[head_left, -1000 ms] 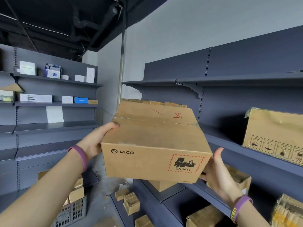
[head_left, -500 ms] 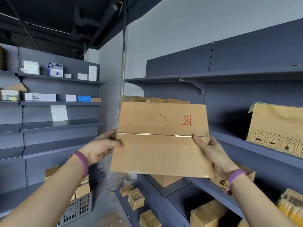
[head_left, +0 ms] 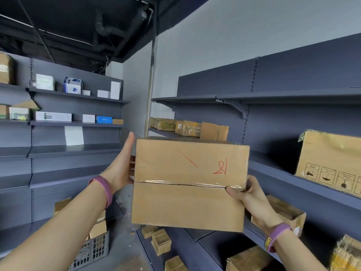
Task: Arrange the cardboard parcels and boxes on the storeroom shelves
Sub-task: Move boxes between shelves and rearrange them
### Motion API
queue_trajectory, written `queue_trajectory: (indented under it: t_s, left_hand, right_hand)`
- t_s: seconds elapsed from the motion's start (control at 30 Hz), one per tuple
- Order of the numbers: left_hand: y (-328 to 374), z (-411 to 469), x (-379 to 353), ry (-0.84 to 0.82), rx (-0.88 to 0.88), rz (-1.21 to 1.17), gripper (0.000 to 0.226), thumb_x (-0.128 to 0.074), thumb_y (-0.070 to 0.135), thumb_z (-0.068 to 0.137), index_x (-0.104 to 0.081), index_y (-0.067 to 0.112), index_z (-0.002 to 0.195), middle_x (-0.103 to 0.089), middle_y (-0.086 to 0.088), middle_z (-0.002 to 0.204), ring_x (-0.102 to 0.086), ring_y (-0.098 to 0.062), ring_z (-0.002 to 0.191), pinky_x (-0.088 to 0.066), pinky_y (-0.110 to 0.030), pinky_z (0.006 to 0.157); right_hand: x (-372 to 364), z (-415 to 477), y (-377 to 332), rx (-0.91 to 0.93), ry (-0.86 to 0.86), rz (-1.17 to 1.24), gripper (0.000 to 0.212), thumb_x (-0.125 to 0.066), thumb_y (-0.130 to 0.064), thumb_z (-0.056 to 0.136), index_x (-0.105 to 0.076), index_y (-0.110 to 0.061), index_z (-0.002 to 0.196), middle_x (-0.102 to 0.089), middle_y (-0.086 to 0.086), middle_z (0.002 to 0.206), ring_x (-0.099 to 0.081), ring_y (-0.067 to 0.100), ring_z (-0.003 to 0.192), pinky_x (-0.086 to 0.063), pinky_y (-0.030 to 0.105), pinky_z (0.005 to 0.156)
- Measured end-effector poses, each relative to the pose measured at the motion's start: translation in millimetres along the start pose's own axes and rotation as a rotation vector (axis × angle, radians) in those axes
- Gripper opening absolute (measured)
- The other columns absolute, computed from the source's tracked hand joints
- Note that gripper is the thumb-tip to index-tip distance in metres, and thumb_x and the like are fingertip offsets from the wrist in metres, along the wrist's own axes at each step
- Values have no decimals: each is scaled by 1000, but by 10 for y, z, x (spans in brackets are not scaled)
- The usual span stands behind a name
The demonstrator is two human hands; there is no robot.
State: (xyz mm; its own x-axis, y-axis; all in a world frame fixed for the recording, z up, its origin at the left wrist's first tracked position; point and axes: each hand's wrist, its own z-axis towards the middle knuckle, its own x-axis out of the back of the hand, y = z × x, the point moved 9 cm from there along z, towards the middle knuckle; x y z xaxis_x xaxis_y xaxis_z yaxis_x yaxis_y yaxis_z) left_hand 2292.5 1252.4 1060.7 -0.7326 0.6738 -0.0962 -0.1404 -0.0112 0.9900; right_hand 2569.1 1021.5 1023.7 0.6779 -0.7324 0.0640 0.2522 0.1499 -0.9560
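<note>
The left hand (head_left: 122, 169) lies flat against the left side of the box (head_left: 189, 202), with one finger straight up past the top edge. Its other fingers are mostly hidden, so I cannot tell whether they hook round the back. The right hand (head_left: 254, 196) grips the right edge, with the thumb on the taped seam and the fingers wrapped out of sight behind. The box is held in the air between them, resting on nothing. Its taped face and red scrawl are tipped toward the person, and it sits in front of the right-hand shelving.

The step looks like bringing this box to a place on the middle shelf (head_left: 273, 165). The hold seems lopsided, with one hand clamping and the other mostly pushing. It would be safer to get the left fingers under the bottom edge before reaching out.

Next, tip the box level so the seam faces up, land its far bottom edge on the shelf lip, and slide it in rather than dropping it. The bare stretch between the parcels (head_left: 187, 128) at the far end and the large box (head_left: 330, 163) looks like the natural spot. Set it square to the back panel and close to a neighbour to save room. Watch the open carton (head_left: 283, 214) on the shelf below in case the grip slips.
</note>
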Motion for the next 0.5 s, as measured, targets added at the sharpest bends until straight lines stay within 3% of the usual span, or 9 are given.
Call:
queue_trajectory:
  t_s: [0.03, 0.07, 0.13, 0.17, 0.23, 0.3, 0.37, 0.43, 0.5]
  left_hand:
    - [20, 9, 2, 25, -1, 10, 85, -25, 92, 78, -56, 13, 82, -61, -8, 67, -61, -21, 59, -45, -41, 79]
    - [23, 21, 26, 59, -1, 32, 83, -26, 89, 80, -59, 14, 88, -65, -8, 73, -65, -22, 67, -47, -44, 82]
    - [22, 25, 63, 129, 8, 83, 74, -39, 82, 85, -61, 17, 112, -67, -12, 100, -62, -31, 97, -44, -56, 98]
    - [26, -3, 68, 146, 10, 85, 68, -45, 75, 87, -59, 18, 120, -64, -12, 104, -59, -33, 101, -43, -56, 100]
    - [35, -37, 69, 148, -13, 51, 59, -49, 63, 92, -58, 15, 126, -61, -12, 97, -56, -29, 91, -47, -43, 85]
    - [31, -70, 48, 119, -39, 41, 53, -48, 55, 96, -59, 13, 127, -59, -13, 96, -54, -27, 87, -42, -39, 76]
    - [14, -80, 35, 94, -71, 32, 47, -48, 49, 98, -61, 12, 125, -57, -13, 96, -51, -27, 85, -40, -37, 73]
    - [-16, -93, 43, 96, -71, 19, 39, -49, 44, 99, -63, 14, 119, -57, -13, 94, -52, -25, 83, -41, -37, 73]
    - [-43, -110, 62, 99, -52, 15, 33, -53, 42, 97, -62, 15, 113, -58, -14, 95, -53, -23, 80, -43, -36, 72]
  right_hand:
    - [-1, -1, 1, 12, -9, -21, 48, -80, 0, 77, -49, -17, 110, -67, 8, 109, -67, 26, 100, -54, 37, 79]
    - [2, -1, 2, 25, -17, -52, 50, -81, 0, 76, -48, -18, 109, -66, 7, 109, -66, 24, 101, -53, 35, 79]
    - [0, -3, -5, 55, -26, -130, 54, -83, 0, 73, -45, -20, 106, -64, 4, 110, -63, 19, 104, -51, 32, 79]
    - [-4, -1, -15, 68, -31, -162, 56, -86, -2, 71, -45, -20, 105, -63, 4, 110, -62, 17, 104, -50, 31, 78]
    - [-2, -3, -35, 78, -48, -212, 65, -93, -20, 64, -47, -19, 110, -64, 3, 112, -63, 16, 104, -53, 33, 82]
    - [-14, -26, -65, 76, -104, -229, 83, -92, -49, 58, -52, -15, 122, -68, 5, 116, -67, 17, 104, -55, 38, 88]
    - [-79, -90, -123, 73, -186, -113, 96, -83, -67, 58, -51, -17, 132, -71, 2, 117, -69, 16, 103, -54, 38, 90]
    - [-156, -155, -168, 62, -262, 27, 104, -74, -81, 55, -48, -25, 139, -73, -8, 104, -70, 8, 87, -54, 42, 84]
    - [-197, -165, -164, 27, -277, 115, 93, -56, -90, 64, -53, -31, 136, -74, -8, 94, -71, 13, 81, -55, 50, 85]
